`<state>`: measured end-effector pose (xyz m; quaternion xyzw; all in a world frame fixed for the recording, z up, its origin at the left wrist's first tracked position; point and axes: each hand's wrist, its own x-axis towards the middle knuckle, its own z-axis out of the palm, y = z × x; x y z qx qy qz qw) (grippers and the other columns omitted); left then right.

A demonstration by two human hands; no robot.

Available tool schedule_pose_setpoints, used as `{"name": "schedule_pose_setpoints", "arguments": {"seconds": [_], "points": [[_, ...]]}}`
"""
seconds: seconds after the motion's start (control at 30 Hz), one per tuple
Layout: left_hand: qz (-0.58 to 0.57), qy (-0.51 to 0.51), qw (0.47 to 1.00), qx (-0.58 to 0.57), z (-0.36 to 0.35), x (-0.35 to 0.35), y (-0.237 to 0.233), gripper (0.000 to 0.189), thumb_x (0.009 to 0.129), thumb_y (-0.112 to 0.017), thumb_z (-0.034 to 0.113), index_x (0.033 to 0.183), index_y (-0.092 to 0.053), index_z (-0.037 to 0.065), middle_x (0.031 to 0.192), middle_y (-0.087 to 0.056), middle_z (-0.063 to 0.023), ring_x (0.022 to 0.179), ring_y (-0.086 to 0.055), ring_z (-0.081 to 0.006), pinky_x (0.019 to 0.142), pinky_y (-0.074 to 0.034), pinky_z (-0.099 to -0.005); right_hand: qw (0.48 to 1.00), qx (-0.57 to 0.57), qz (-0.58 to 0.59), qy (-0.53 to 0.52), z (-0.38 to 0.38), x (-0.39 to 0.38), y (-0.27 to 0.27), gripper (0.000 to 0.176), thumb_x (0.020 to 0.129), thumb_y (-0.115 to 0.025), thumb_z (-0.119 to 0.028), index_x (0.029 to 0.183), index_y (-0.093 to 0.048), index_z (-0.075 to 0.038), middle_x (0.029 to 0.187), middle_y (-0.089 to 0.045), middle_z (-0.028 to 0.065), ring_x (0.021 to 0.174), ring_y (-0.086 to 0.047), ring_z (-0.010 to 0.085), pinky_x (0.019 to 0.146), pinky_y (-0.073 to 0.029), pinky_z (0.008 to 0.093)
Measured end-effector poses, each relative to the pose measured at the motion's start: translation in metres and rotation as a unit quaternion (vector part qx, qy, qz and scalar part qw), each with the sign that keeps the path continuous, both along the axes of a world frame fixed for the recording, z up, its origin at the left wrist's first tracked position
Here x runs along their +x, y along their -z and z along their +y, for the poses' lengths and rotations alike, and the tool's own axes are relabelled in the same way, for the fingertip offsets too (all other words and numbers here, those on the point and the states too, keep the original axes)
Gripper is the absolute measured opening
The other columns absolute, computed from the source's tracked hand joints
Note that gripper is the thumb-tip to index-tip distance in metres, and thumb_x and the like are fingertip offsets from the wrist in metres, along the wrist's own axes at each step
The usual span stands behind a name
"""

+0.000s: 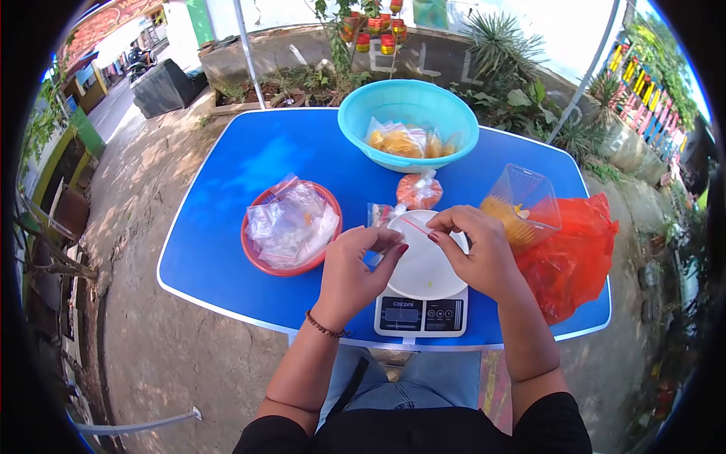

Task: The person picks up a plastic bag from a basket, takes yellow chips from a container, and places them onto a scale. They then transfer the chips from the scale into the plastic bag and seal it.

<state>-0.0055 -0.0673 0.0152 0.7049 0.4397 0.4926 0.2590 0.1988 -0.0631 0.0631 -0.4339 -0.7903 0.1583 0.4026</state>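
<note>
Above the white plate of a kitchen scale, both hands pinch a small clear zip bag with a red strip along its mouth. My left hand grips it at the left with thumb and forefinger. On the other side, my right hand has its thumb and fingers closed at the bag's right end. Most of the bag is hard to see against the white plate. Left of my left hand, a red basket holds several clear plastic bags.
A turquoise basin with bags of yellow snacks stands at the back. An orange-filled bag lies before it. To the right, a clear container of yellow snacks rests by a red plastic bag on the blue table.
</note>
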Motion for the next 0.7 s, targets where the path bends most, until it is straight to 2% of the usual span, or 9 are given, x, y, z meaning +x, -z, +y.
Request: {"name": "schedule_pose_setpoints", "arguments": {"seconds": [0.1,0.23,0.27,0.37,0.4,0.5,0.6,0.7], "points": [[-0.06,0.053,0.997,-0.02,-0.007,0.031,-0.01,0.021,0.083,-0.079,0.008,0.1,-0.072,-0.001,0.095,-0.074,-0.0113,0.09,-0.071,-0.0157,0.082,-0.055,-0.029,0.998,-0.003,-0.057,-0.007,-0.015,0.025,-0.002,0.006,0.084,-0.067,-0.002,0.09,-0.067,-0.003,0.086,-0.068,0.0106,0.082,-0.064,0.0289,0.074,-0.051,0.0386],[-0.058,0.223,0.964,-0.135,0.001,0.042,-0.005,0.021,0.092,-0.071,0.012,0.108,-0.072,-0.002,0.102,-0.074,-0.0121,0.094,-0.069,-0.0149,0.086,-0.054,-0.0295,0.998,0.017,-0.051,-0.021,-0.027,0.045,0.001,0.006,0.084,-0.067,-0.003,0.09,-0.067,-0.003,0.087,-0.068,0.0112,0.083,-0.062,0.03,0.076,-0.05,0.0394],[-0.073,0.255,0.956,-0.128,0.005,0.046,0.003,0.021,0.097,-0.065,0.013,0.11,-0.072,-0.003,0.103,-0.074,-0.0107,0.095,-0.069,-0.014,0.086,-0.055,-0.029,0.998,0.041,-0.037,-0.024,-0.027,0.049,0.002,0.006,0.085,-0.066,-0.001,0.091,-0.067,-0.003,0.087,-0.068,0.0111,0.079,-0.064,0.0271,0.071,-0.051,0.0365],[-0.097,0.261,0.955,-0.103,0.021,0.069,-0.005,0.021,0.098,-0.064,0.013,0.111,-0.072,-0.002,0.103,-0.074,-0.0088,0.094,-0.069,-0.0137,0.084,-0.055,-0.0284,0.999,-0.03,0.007,0.03,-0.036,0.059,-0.032,0.005,0.086,-0.065,0.001,0.091,-0.066,-0.001,0.087,-0.068,0.0109,0.072,-0.067,0.0231,0.065,-0.053,0.032],[-0.131,0.263,0.954,-0.062,0.03,0.079,-0.008,0.022,0.098,-0.063,0.012,0.113,-0.071,-0.002,0.102,-0.075,-0.0084,0.092,-0.07,-0.0135,0.082,-0.055,-0.0271,0.998,0.035,0.017,0.059,-0.028,0.066,-0.033,0.007,0.086,-0.065,0.002,0.092,-0.067,0.0,0.091,-0.07,0.0103,0.072,-0.069,0.0191,0.064,-0.054,0.0273],[-0.105,0.201,0.972,-0.061,0.047,0.099,-0.038,0.022,0.097,-0.064,0.012,0.115,-0.072,0.002,0.102,-0.076,-0.0081,0.085,-0.07,-0.0124,0.077,-0.054,-0.0251,0.986,-0.014,0.046,0.159,0.007,0.108,-0.051,0.014,0.084,-0.067,-0.001,0.098,-0.069,-0.001,0.096,-0.072,0.0109,0.078,-0.071,0.0207,0.069,-0.057,0.028],[-0.006,0.129,0.99,0.053,0.063,0.121,-0.05,0.02,0.095,-0.067,0.012,0.112,-0.074,0.005,0.099,-0.076,-0.01,0.076,-0.071,-0.0156,0.072,-0.054,-0.0283,0.97,-0.147,-0.144,0.13,0.051,0.151,-0.053,0.029,0.078,-0.077,-0.013,0.104,-0.071,-0.002,0.096,-0.073,0.013,0.081,-0.072,0.0229,0.07,-0.058,0.0307],[0.093,0.118,0.964,0.219,0.069,0.14,-0.054,0.02,0.09,-0.069,0.011,0.109,-0.075,0.007,0.095,-0.076,-0.0117,0.072,-0.071,-0.0229,0.065,-0.054,-0.0324,0.936,-0.215,-0.274,0.059,0.069,0.151,-0.052,0.038,0.077,-0.079,-0.018,0.109,-0.07,0.001,0.099,-0.073,0.0172,0.092,-0.072,0.0279,0.081,-0.057,0.0368]]}}
